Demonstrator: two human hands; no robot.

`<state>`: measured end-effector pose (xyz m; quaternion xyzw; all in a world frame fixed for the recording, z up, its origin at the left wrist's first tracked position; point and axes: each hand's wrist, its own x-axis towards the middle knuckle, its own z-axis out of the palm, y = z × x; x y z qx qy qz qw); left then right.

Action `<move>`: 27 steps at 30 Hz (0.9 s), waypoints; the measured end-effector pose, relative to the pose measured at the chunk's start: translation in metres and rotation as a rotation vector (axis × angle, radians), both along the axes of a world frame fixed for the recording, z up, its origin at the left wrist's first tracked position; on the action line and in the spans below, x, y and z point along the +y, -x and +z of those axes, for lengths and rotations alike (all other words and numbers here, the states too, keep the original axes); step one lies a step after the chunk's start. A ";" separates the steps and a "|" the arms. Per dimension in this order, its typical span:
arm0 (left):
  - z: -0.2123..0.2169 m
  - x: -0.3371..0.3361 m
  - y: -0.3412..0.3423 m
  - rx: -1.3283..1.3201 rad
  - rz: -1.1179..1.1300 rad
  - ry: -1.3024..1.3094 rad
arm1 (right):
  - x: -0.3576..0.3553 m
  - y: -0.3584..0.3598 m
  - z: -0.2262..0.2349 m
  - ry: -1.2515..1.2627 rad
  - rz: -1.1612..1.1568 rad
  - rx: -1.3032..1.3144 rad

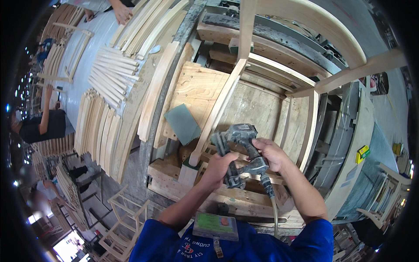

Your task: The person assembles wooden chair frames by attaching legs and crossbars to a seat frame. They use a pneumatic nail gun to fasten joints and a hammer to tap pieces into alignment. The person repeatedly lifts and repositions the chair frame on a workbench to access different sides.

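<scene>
A worn grey-black air nail gun (241,132) is held between my two hands above a wooden chair frame. My left hand (217,169) is wrapped around its long magazine. On the other side, my right hand (268,152) grips near its handle, fingers partly hidden behind the tool. An air hose (275,212) runs from its lower end down toward my body. The pale chair frame (218,109) lies in a wooden jig (174,185), its curved rail (345,35) rising at the far right. Left of the frame, a dark green sheet (183,124), perhaps sandpaper, rests on a plywood board (198,87).
Bundles of wooden slats (98,126) and spindles (114,72) cover the bench at left. Another person's hand (122,13) touches slats at the far left; more people work further off. A yellow-and-green box (362,153) sits at right. A small chair frame (124,218) stands lower left.
</scene>
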<state>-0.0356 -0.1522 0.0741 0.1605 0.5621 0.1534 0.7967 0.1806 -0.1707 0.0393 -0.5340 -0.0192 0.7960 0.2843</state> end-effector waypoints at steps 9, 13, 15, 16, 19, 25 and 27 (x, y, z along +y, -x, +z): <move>-0.045 0.193 -0.072 1.088 -0.445 -1.841 | 0.096 -0.034 -0.106 0.034 -0.023 -0.350; -0.085 0.225 -0.077 1.130 -0.636 -1.720 | 0.146 -0.034 -0.175 0.078 -0.065 -0.342; -0.078 0.226 -0.097 1.048 -0.795 -1.561 | 0.154 -0.054 -0.221 0.100 -0.116 -0.339; -0.077 0.228 -0.101 1.060 -0.806 -1.571 | 0.161 -0.057 -0.239 0.101 -0.127 -0.345; -0.084 0.228 -0.092 1.075 -0.798 -1.542 | 0.180 -0.046 -0.255 0.131 -0.096 -0.327; -0.086 0.228 -0.086 1.090 -0.789 -1.557 | 0.183 -0.036 -0.278 0.101 -0.139 -0.097; -0.083 0.233 -0.095 1.048 -0.792 -1.585 | 0.179 -0.040 -0.303 0.089 -0.205 -0.041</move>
